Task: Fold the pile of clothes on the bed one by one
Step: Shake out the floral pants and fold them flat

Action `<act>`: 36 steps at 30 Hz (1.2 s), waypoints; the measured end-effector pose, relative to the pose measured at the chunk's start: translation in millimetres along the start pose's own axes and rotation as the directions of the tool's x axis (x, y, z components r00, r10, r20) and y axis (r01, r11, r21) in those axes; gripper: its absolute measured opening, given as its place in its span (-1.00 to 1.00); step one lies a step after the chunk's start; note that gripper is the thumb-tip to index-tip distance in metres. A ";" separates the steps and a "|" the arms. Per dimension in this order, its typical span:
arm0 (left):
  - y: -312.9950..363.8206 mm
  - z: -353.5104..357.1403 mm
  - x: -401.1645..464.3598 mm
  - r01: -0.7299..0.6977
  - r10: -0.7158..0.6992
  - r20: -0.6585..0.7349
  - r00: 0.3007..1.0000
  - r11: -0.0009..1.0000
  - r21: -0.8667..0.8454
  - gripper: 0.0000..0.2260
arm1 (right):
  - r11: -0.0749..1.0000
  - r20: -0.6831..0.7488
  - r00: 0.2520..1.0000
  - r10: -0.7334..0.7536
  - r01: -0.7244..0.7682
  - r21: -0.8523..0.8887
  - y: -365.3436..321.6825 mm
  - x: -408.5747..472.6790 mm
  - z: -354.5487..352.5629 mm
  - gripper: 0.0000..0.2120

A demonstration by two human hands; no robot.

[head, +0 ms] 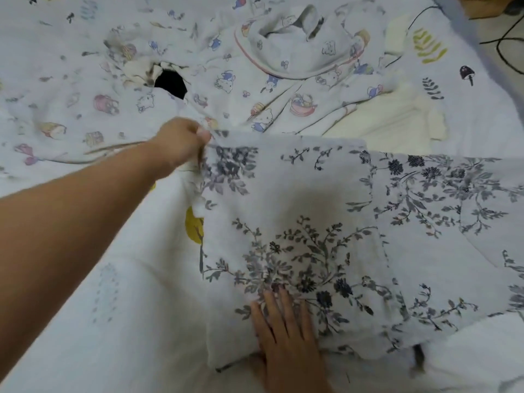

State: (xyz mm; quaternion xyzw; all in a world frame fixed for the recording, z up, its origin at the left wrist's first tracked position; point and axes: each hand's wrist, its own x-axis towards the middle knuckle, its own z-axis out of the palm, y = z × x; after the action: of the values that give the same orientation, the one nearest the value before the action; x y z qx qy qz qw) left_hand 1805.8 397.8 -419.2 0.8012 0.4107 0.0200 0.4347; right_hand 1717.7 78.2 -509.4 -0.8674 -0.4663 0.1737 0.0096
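A white garment with a dark blue-grey floral print [326,211] lies spread over the near half of the bed, running off to the right. My left hand [181,143] pinches its far left corner, fingers curled round the cloth. Near the front edge, my right hand [286,333] lies flat on the same garment with straight fingers pressing it down. Behind it sits a heap of white clothes with cartoon prints [286,52], one with a pink-edged hem, crumpled and unfolded.
The bed sheet [113,321] is white with faint leaf and yellow motifs. A cream cloth [397,117] lies at the right behind the floral garment. Black cables [507,43] trail on the floor past the bed's right edge.
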 end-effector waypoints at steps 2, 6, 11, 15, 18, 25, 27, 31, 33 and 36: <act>-14.2 17.4 -2.3 0.036 -0.033 -0.030 0.999 0.996 0.086 -0.82 | 0.999 -0.047 0.998 0.034 -0.033 0.030 -3.7 -0.6 -3.4 -0.61; -27.2 30.9 -9.5 0.174 -0.172 0.027 0.985 0.970 -0.173 -0.51 | 0.980 -0.216 0.974 0.065 -0.021 0.200 6.6 5.9 -30.1 -0.55; -28.0 34.1 -2.7 0.118 -0.129 -0.044 0.991 0.974 -0.195 -0.63 | 0.715 -0.173 0.727 0.665 -0.552 0.428 83.6 35.2 -76.5 -0.47; -17.8 46.9 -3.6 0.054 -0.058 -0.191 0.980 0.998 -0.025 -0.62 | 0.569 0.188 0.716 0.672 -0.662 0.489 108.2 43.1 -75.0 -0.47; -10.8 54.2 -13.8 0.007 0.056 -0.362 0.931 0.986 0.169 -0.52 | 0.576 0.070 0.716 0.694 -0.611 0.542 120.7 33.3 -81.2 -0.58; -9.4 124.3 -70.7 -0.492 0.628 0.086 0.773 0.509 0.706 -0.43 | 0.676 -0.203 0.646 0.735 -0.677 0.291 109.7 22.3 -68.2 -0.53; -27.8 140.7 -73.5 -0.485 0.444 0.284 0.850 0.446 0.752 -0.42 | 0.791 -0.261 0.747 0.611 -0.586 0.176 102.8 26.2 -61.3 -0.40; -34.0 158.5 -66.5 -0.329 0.158 0.288 0.944 0.458 0.826 -0.45 | 0.878 0.090 0.878 0.470 -0.476 0.053 119.7 16.5 -27.9 -0.36; -17.5 171.4 -77.2 -0.288 0.191 0.219 0.957 0.525 0.801 -0.42 | 0.879 0.066 0.885 0.460 -0.465 0.108 121.9 12.7 -24.4 -0.35; 2.2 201.3 -120.3 -0.415 0.375 0.215 0.902 0.607 0.678 -0.41 | 0.888 -0.018 0.895 0.445 -0.438 0.141 113.4 7.6 -44.7 -0.28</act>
State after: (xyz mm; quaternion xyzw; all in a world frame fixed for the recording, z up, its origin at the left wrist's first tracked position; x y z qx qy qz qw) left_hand 1805.9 179.0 -503.6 0.9761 0.1881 -0.0646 0.0876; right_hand 1826.8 26.8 -489.9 -0.9521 -0.2439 0.1803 0.0392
